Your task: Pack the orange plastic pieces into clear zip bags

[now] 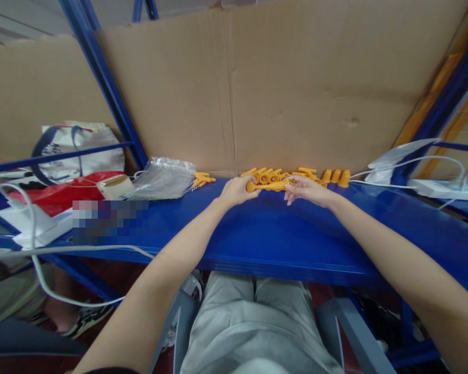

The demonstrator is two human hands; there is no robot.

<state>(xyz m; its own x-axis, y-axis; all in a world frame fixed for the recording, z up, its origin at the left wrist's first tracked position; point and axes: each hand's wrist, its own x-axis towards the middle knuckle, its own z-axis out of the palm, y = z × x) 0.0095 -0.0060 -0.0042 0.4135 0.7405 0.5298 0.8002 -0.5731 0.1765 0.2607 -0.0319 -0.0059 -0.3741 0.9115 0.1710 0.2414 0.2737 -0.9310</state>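
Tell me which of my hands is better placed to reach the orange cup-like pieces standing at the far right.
Probably your right: your right hand is nearer those standing pieces, while your left hand is farther off, beside other orange pieces.

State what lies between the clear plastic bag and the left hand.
In the head view, a small cluster of thin orange pieces lies between the clear plastic bag and the left hand, nearer the bag.

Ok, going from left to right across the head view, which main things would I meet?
White fabric bag, clear plastic bag, small yellow pieces, left hand, right hand, rightmost yellow cup, long white strip.
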